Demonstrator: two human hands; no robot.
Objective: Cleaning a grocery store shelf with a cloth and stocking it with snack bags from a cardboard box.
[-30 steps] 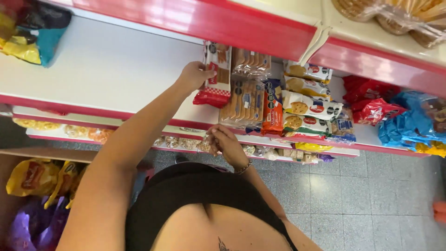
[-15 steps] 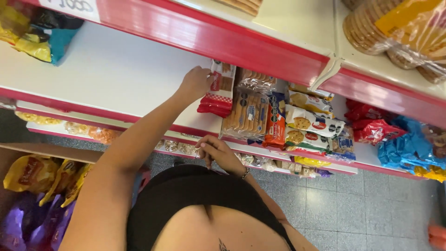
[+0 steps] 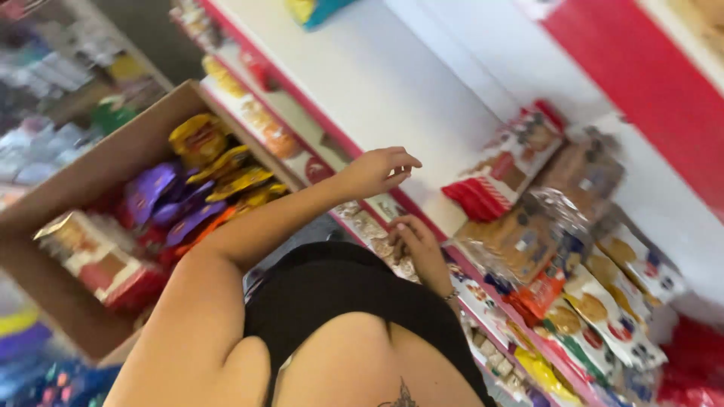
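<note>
My left hand [image 3: 377,170] hovers with its fingers spread over the front edge of the white shelf [image 3: 385,90], holding nothing. A red-and-white cracker pack [image 3: 501,169] stands a little to its right on the shelf, apart from the hand. My right hand [image 3: 415,245] is lower, close to my body, with its fingers curled by the red edge of the shelf below; nothing shows in it. The picture is tilted and blurred.
Clear biscuit packs [image 3: 550,218] and cookie packets [image 3: 603,309] are stacked to the right of the cracker pack. A cardboard box [image 3: 90,181] of purple, yellow and red snack packs [image 3: 181,203] sits at the left on the floor. Small wrapped sweets fill the lower shelf.
My left hand has let go of the cracker pack and drawn back leftward, fingers open. The view has swung left and tilted, bringing the cardboard box into sight.
</note>
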